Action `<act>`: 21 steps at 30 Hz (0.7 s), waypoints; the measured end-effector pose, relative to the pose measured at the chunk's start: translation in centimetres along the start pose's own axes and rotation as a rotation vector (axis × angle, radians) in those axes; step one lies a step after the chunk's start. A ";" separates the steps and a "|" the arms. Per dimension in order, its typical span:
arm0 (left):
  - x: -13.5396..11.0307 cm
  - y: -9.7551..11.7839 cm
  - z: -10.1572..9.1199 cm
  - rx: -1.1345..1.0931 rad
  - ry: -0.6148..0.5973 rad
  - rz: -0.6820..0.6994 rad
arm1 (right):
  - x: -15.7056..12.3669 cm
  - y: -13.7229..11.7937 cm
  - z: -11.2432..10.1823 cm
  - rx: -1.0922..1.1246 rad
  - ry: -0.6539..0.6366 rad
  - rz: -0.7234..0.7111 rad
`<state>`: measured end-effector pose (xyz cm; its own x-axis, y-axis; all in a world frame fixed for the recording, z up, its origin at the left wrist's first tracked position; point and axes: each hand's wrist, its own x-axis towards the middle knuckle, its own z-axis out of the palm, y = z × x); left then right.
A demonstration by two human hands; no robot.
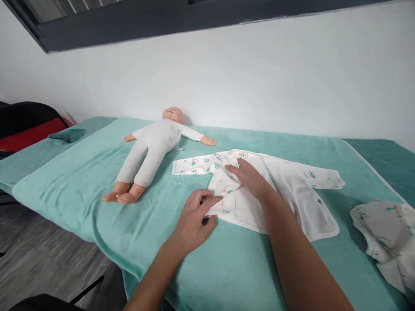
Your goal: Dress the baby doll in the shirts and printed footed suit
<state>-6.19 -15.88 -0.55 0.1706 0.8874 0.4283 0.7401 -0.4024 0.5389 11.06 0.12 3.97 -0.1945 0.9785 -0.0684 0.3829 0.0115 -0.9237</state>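
Note:
A white baby shirt with small printed figures (285,190) lies spread on a teal blanket (81,190). My right hand (248,177) rests flat on its middle, fingers stretched toward the collar. My left hand (194,220) is at the shirt's lower left hem, with thumb and fingers pinching the fabric edge. A baby doll in a plain white suit (152,151) lies on its back to the left, apart from both hands.
A second printed garment (385,235) lies crumpled at the right edge of the blanket. A folded teal cloth (66,135) and a black and red object (27,127) sit at far left. White wall behind; dark floor at lower left.

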 end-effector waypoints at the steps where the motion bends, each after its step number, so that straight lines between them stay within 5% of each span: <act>1: 0.1 -0.1 0.1 0.009 0.009 0.019 | -0.1 -0.2 -0.3 -0.044 -0.024 0.023; 5: 0.3 -0.3 0.4 0.088 0.082 0.081 | -0.4 -0.6 -1.1 -0.026 -0.099 0.030; 10: 0.2 0.1 0.5 0.082 0.185 0.043 | -0.3 -0.6 -0.6 0.327 -0.145 0.043; 17: 0.9 0.4 0.7 0.203 0.025 0.016 | 0.1 -0.6 0.3 0.662 -0.203 0.044; 21: 0.9 0.3 0.8 0.227 0.019 0.008 | 0.1 -0.6 0.2 0.744 -0.131 0.082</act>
<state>-5.24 -14.98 -0.59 0.1667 0.8790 0.4468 0.8664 -0.3469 0.3592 10.64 0.19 4.42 -0.3154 0.9371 -0.1496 -0.3003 -0.2481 -0.9210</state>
